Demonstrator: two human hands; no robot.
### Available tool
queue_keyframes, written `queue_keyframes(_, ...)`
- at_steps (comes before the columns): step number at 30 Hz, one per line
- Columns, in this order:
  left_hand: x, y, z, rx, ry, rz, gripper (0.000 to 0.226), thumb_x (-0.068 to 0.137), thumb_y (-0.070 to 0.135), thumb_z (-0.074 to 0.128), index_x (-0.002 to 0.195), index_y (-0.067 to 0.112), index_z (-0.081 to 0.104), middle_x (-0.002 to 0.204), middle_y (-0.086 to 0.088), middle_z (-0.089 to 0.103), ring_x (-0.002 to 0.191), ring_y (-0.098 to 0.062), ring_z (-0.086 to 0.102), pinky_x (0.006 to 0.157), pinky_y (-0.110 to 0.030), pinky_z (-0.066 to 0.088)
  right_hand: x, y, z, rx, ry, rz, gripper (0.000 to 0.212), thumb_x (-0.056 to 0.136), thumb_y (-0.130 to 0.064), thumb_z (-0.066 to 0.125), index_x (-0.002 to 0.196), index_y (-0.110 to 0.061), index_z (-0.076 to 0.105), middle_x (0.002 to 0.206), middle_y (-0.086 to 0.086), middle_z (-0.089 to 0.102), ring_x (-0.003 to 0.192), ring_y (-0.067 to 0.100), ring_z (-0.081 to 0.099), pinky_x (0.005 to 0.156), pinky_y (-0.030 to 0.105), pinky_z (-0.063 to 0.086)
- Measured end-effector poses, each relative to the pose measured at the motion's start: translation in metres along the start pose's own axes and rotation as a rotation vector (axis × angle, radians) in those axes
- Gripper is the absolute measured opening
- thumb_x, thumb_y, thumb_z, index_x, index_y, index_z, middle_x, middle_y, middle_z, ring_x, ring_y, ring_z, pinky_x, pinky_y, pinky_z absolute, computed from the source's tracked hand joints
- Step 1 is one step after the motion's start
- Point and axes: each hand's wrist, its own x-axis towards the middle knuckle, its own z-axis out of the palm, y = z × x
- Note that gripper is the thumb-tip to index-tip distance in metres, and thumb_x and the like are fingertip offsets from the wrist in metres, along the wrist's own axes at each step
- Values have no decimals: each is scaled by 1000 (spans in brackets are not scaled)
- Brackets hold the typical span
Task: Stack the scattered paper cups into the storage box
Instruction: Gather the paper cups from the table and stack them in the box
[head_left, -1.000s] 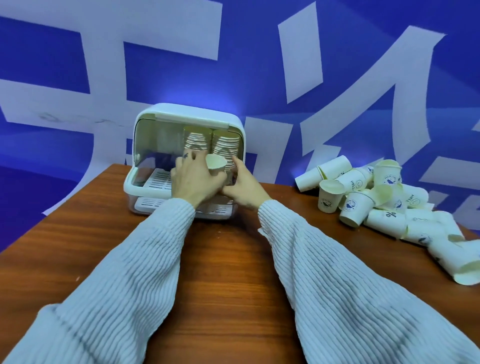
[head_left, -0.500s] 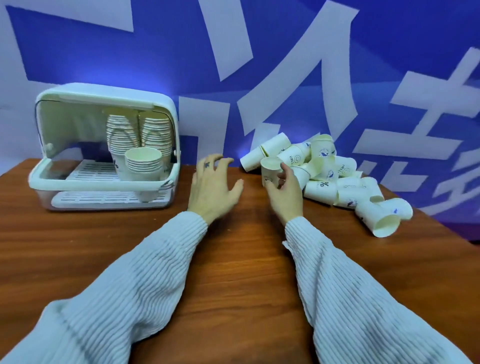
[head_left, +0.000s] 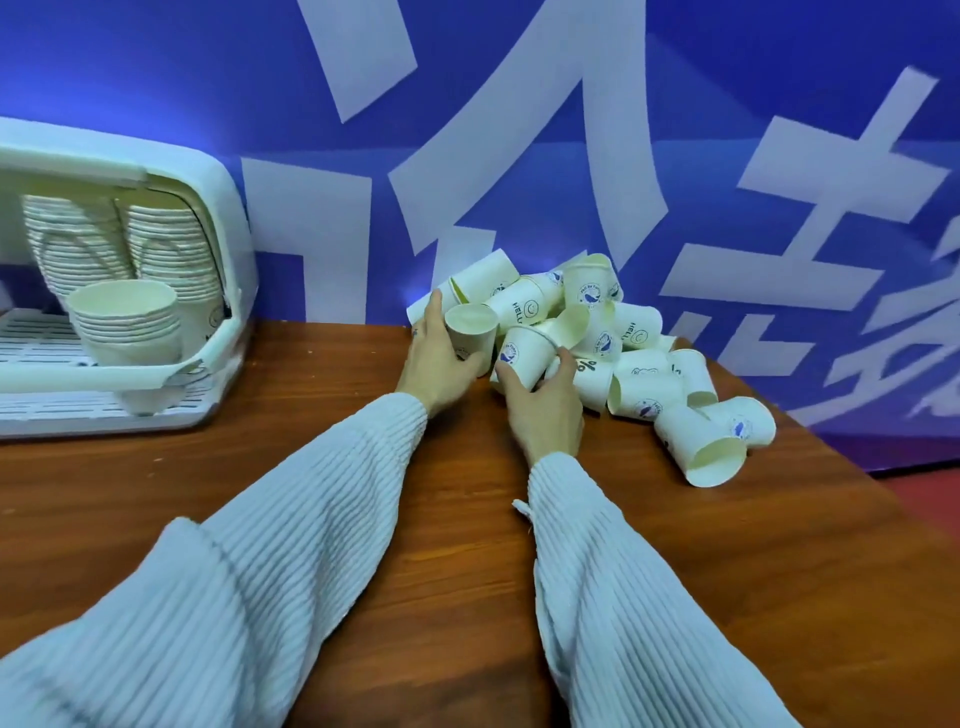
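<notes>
A heap of white paper cups (head_left: 631, 358) lies against the blue wall at the back right of the wooden table. My left hand (head_left: 435, 361) grips an upright cup (head_left: 471, 331) at the heap's left edge. My right hand (head_left: 545, 402) holds a tilted cup with a blue logo (head_left: 524, 353) beside it. The white storage box (head_left: 218, 244) stands open at the left. Inside it are two tall cup stacks (head_left: 119, 244) and a short stack (head_left: 127, 322) in front.
The wooden table (head_left: 311, 452) runs from the box to the heap. Its right edge (head_left: 883, 483) drops off just past the outermost cups (head_left: 701, 449). The blue wall with white lettering stands directly behind the box and the heap.
Both hands left the storage box, where a cup joined the short stack, and moved right across the table. They now each hold a cup at the heap. The view swung right.
</notes>
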Motion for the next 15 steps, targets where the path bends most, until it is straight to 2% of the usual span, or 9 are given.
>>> queue_keyframes(3, 12, -4, 12, 9, -16, -7, 107, 84, 29, 75, 162, 21, 2, 164, -8, 26, 148, -30, 28, 119, -45, 31, 8, -2, 1, -6, 15, 31, 84, 87, -64, 66, 152, -26, 29, 132, 11, 66, 121, 37, 61, 85, 38, 42)
queue_keyframes(6, 17, -10, 19, 32, -14, 0, 107, 83, 29, 77, 161, 19, 5, 161, -7, 32, 147, -28, 32, 117, -39, 32, 14, -2, 3, 7, 19, 58, 83, 89, -65, 64, 153, -26, 27, 135, 11, 64, 122, 38, 61, 89, 41, 44)
queue_keyframes(11, 9, -9, 16, 98, 33, 24, 96, 82, 37, 78, 157, 17, 22, 154, -8, 35, 143, -26, 35, 112, -38, 33, 14, 0, 4, 74, -9, 34, 86, 90, -54, 68, 157, -27, 21, 144, 10, 58, 128, 35, 57, 88, 37, 41)
queue_keyframes(15, -5, -2, -6, 137, 67, 46, 82, 78, 40, 78, 145, 21, 36, 138, -8, 41, 129, -28, 46, 107, -41, 40, 1, -13, 0, 218, 2, -23, 95, 86, -45, 74, 160, -34, 16, 155, 6, 46, 139, 26, 48, 98, 31, 38)
